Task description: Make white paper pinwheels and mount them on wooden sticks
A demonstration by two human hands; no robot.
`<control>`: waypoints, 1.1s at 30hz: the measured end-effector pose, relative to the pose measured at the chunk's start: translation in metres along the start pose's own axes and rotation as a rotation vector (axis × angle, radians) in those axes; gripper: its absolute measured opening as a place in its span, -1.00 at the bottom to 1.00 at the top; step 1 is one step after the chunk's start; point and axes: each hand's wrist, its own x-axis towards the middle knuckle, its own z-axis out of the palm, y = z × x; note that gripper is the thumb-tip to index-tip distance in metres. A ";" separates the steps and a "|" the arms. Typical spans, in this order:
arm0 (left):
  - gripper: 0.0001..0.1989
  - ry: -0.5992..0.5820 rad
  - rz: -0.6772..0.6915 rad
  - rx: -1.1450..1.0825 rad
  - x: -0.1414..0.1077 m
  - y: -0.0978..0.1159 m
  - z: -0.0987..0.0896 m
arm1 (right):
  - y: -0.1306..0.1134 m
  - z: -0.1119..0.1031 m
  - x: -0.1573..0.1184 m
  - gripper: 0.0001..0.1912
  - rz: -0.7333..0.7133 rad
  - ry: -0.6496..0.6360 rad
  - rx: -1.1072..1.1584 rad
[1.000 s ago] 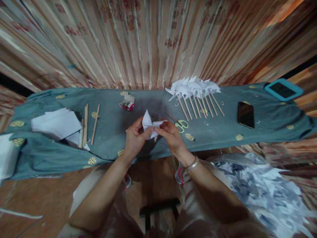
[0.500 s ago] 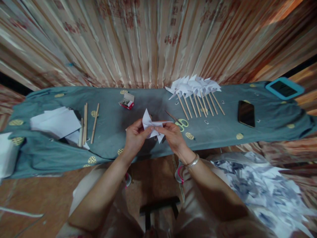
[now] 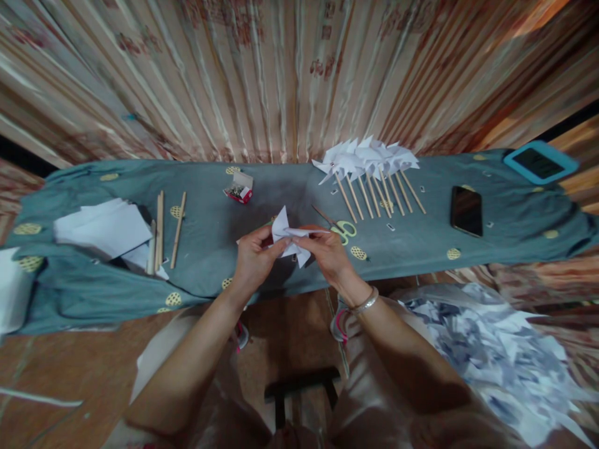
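Between my two hands, above the near middle of the cloth-covered table (image 3: 262,268), is a white paper pinwheel (image 3: 281,226) with pointed, folded blades. My left hand (image 3: 256,255) is closed on its left side, thumb pressed near the centre. From the other side my right hand (image 3: 328,252) pinches it, the thumb also close to the middle. Whatever lies behind the paper is hidden by the fingers. Just beyond my right hand lie scissors (image 3: 345,231) with pale green handles. A small red-and-white box (image 3: 239,188) of tiny metal pieces stands open farther back.
Several finished pinwheels on sticks (image 3: 369,163) lie in a row at the back. Loose wooden sticks (image 3: 178,231) and white paper sheets (image 3: 107,227) are at left. A phone (image 3: 467,211) and a blue-framed tablet (image 3: 541,162) lie right. Paper pieces (image 3: 496,355) fill a bag below.
The view has shifted slightly. Both hands keep their grip on the pinwheel, whose upper blade leans a little more to the right.
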 end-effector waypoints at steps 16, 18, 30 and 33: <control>-0.83 0.062 0.012 0.060 0.001 -0.007 -0.001 | 0.000 -0.004 0.003 -0.77 -0.112 -0.009 -0.139; -0.84 0.065 0.019 0.066 0.001 -0.007 -0.001 | 0.000 -0.005 0.003 -0.77 -0.125 -0.014 -0.154; -0.88 0.079 0.095 0.138 0.004 -0.008 0.000 | 0.001 -0.009 0.004 -0.78 -0.204 -0.046 -0.195; -0.89 0.070 0.102 0.136 0.004 -0.010 -0.001 | 0.000 -0.009 0.004 -0.79 -0.210 -0.049 -0.193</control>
